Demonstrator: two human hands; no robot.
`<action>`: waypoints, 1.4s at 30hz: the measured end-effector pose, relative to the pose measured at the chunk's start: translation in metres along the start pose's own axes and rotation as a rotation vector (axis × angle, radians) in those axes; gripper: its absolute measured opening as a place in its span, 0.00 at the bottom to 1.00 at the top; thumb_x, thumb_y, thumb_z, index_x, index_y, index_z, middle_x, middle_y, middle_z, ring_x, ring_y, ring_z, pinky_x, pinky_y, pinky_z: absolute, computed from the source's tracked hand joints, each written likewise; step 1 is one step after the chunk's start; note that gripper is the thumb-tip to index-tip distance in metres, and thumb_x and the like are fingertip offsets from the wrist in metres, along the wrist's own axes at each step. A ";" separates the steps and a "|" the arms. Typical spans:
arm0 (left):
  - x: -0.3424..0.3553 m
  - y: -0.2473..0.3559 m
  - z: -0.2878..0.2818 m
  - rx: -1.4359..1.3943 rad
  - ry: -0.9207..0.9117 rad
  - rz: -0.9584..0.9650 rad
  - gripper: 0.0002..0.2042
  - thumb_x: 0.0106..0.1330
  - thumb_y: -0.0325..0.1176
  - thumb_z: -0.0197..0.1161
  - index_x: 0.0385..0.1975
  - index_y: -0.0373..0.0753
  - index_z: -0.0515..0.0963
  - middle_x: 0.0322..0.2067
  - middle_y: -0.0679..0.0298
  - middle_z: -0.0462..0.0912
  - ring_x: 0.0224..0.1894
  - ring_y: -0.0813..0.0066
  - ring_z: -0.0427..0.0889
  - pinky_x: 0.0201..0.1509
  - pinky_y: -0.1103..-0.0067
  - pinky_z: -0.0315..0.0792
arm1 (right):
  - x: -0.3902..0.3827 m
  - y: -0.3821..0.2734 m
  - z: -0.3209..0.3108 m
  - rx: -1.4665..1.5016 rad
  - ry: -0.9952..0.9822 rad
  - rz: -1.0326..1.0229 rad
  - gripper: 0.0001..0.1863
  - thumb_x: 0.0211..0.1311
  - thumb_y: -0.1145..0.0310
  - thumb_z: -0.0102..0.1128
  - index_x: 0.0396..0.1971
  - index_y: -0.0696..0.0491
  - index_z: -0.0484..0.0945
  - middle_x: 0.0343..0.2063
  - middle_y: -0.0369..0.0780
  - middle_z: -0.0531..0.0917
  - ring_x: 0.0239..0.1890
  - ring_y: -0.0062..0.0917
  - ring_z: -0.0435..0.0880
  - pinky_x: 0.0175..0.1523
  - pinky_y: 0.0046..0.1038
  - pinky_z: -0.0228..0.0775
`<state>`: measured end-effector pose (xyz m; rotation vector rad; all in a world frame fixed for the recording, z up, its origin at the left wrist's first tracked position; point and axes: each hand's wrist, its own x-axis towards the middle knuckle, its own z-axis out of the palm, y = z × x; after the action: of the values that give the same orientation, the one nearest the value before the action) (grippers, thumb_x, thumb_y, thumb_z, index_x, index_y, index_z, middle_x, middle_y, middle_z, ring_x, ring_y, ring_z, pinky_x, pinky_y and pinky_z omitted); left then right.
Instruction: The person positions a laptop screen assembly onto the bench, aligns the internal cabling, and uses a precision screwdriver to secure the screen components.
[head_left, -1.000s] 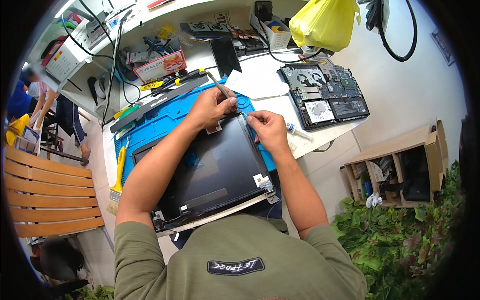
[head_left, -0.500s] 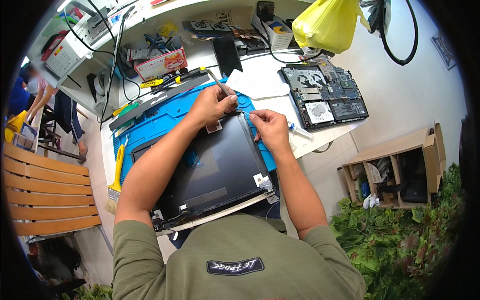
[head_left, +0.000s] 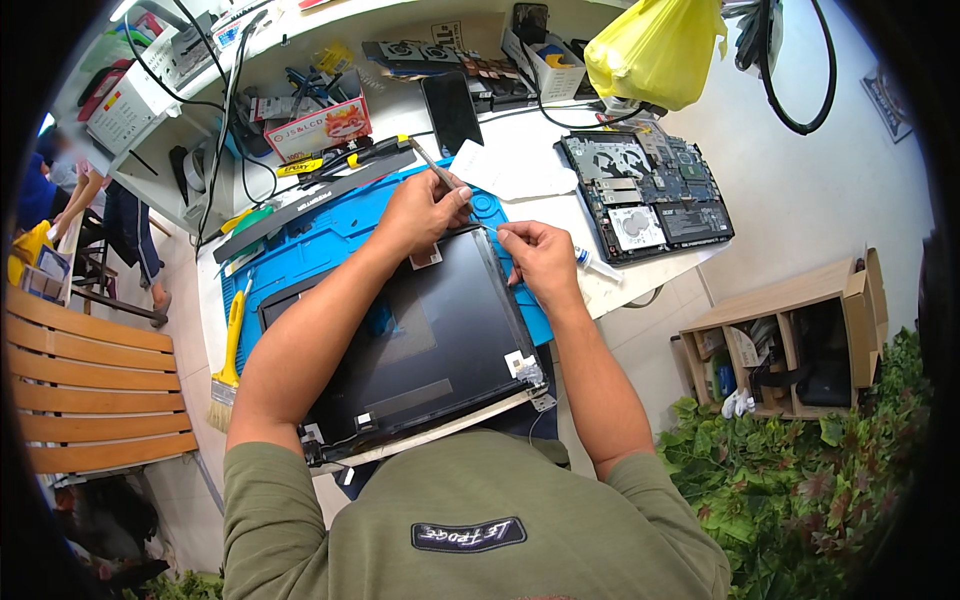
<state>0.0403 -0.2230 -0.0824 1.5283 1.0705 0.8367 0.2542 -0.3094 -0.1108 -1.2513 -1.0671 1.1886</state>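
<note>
Panel point(head_left: 470, 310), dark and flat, is lying at the frame's center, partly over a blue mat point(head_left: 300, 262). Your left hand point(head_left: 428, 215) is gripping a slender metal tool point(head_left: 428, 160) just above the panel's upper right corner. Your right hand point(head_left: 540, 260) is bending its fingers beside that corner, whether pinching anything I cannot tell; an opened laptop base point(head_left: 655, 185) is sitting upper right.

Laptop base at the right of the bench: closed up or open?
Open. No cover over the laptop base: its dark circuit board, silver square part and black battery lie exposed.
</note>
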 end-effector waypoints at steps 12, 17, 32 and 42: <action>-0.005 0.004 0.002 0.062 0.014 0.047 0.12 0.81 0.36 0.68 0.49 0.31 0.82 0.37 0.59 0.91 0.38 0.74 0.91 0.46 0.75 0.85 | -0.006 -0.005 0.006 -0.353 0.016 -0.117 0.12 0.68 0.71 0.71 0.42 0.64 0.92 0.28 0.42 0.92 0.26 0.20 0.88 0.34 0.26 0.80; -0.004 0.012 -0.003 0.108 0.014 0.114 0.14 0.85 0.40 0.61 0.52 0.33 0.80 0.37 0.61 0.88 0.40 0.74 0.89 0.48 0.75 0.84 | -0.008 -0.006 0.009 -0.398 0.027 -0.172 0.11 0.68 0.71 0.71 0.42 0.64 0.91 0.28 0.43 0.92 0.28 0.20 0.88 0.36 0.26 0.80; -0.019 0.049 -0.005 0.561 -0.147 0.013 0.11 0.74 0.38 0.71 0.49 0.39 0.89 0.28 0.61 0.84 0.32 0.72 0.82 0.41 0.69 0.76 | -0.020 -0.020 0.001 -0.509 0.021 -0.221 0.12 0.64 0.73 0.74 0.43 0.64 0.91 0.30 0.48 0.92 0.30 0.30 0.91 0.40 0.32 0.83; -0.019 0.041 0.001 0.649 -0.097 0.051 0.11 0.67 0.38 0.78 0.43 0.41 0.91 0.24 0.60 0.84 0.26 0.69 0.82 0.34 0.68 0.75 | -0.029 -0.027 0.013 -0.720 0.095 -0.409 0.05 0.62 0.75 0.74 0.34 0.60 0.90 0.31 0.48 0.87 0.33 0.43 0.89 0.43 0.41 0.82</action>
<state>0.0429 -0.2434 -0.0422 2.1140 1.3076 0.4532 0.2401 -0.3356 -0.0822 -1.4991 -1.6598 0.4261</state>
